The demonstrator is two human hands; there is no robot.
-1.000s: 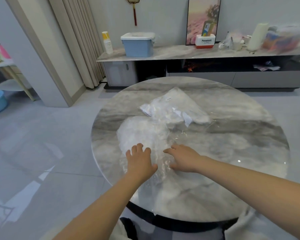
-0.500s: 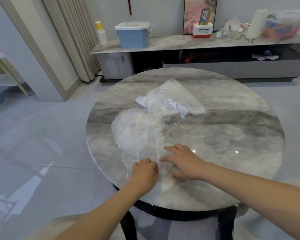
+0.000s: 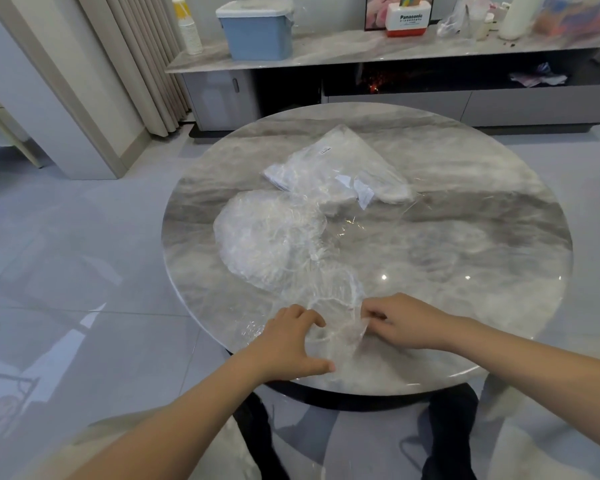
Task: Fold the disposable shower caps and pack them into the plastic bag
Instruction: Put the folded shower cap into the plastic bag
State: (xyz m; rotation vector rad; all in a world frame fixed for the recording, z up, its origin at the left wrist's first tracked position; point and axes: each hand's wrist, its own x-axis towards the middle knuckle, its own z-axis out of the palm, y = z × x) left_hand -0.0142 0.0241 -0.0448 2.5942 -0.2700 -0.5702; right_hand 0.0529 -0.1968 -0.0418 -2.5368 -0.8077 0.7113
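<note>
Now drawn to the bench (image 3: 465, 237) edge, left hand (image 3: 288, 344) and right hand (image 3: 400, 322) pinch one shower cap (image 3: 333, 306), fingers clenched on film, starting its fold.

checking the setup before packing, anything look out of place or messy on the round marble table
Nothing stands out. The clear plastic bag lies flat, a spread clear shower cap beside it, and the left hand and right hand pinch another crumpled shower cap.

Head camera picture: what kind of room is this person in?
Probably a living room at home. A low TV-style cabinet stands by the wall, long curtains hang at the left, and the round marble table sits on a tiled floor.
</note>
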